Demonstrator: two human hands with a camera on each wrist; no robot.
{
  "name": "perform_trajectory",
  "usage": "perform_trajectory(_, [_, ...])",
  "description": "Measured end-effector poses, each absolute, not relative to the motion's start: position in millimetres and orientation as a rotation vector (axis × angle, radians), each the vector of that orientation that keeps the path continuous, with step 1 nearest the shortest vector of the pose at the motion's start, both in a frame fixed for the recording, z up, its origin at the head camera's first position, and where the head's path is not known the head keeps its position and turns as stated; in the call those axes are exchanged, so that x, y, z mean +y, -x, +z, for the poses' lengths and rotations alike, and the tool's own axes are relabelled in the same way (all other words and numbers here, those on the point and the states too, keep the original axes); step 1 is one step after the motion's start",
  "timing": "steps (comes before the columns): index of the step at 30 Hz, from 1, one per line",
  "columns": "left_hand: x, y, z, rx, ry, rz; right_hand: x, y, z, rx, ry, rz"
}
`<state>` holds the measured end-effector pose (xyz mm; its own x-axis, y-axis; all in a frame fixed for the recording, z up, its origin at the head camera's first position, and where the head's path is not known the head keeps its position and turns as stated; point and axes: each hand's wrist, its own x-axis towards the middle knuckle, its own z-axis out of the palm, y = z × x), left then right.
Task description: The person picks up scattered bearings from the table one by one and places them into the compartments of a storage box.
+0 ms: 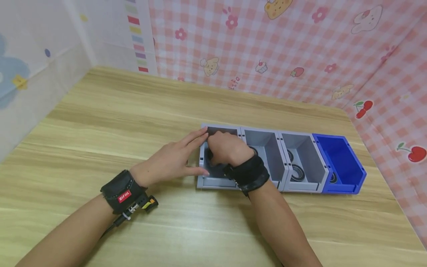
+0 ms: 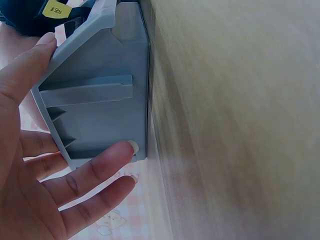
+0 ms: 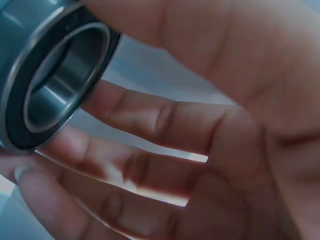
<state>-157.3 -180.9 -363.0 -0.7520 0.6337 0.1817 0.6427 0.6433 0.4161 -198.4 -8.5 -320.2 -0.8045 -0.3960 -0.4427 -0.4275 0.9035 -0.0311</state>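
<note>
My right hand (image 1: 230, 148) reaches down into the leftmost grey bin (image 1: 218, 181). In the right wrist view its thumb and fingers hold a ball bearing (image 3: 15, 117) with a black seal and shiny metal rings. My left hand (image 1: 170, 161) is spread against the left end of that bin. Seen from the left wrist, the thumb lies on the front part of the rim and the fingertips reach along the outer side wall (image 2: 95, 122), fairly straight. Most of this bin's inside is hidden by the right hand.
Two more grey bins (image 1: 273, 159) and a blue bin (image 1: 347, 155) stand joined in the row to the right. Bearings lie in them, such as a black-sealed bearing (image 1: 303, 172) in the third bin. Patterned cloth (image 1: 253, 44) hangs behind the wooden table (image 1: 100, 111).
</note>
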Motion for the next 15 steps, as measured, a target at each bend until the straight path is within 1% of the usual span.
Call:
perform_trajectory(8, [-181.0, 156.7, -361.7, -2.836, 1.086, -0.752, -9.6, 199.1, -321.0, 2.645, 0.615, 0.118])
perform_trajectory(15, [-180.4, 157.6, -363.4, -2.792, 1.125, -0.767, -7.5, 198.7, -322.4, 2.651, 0.614, 0.093])
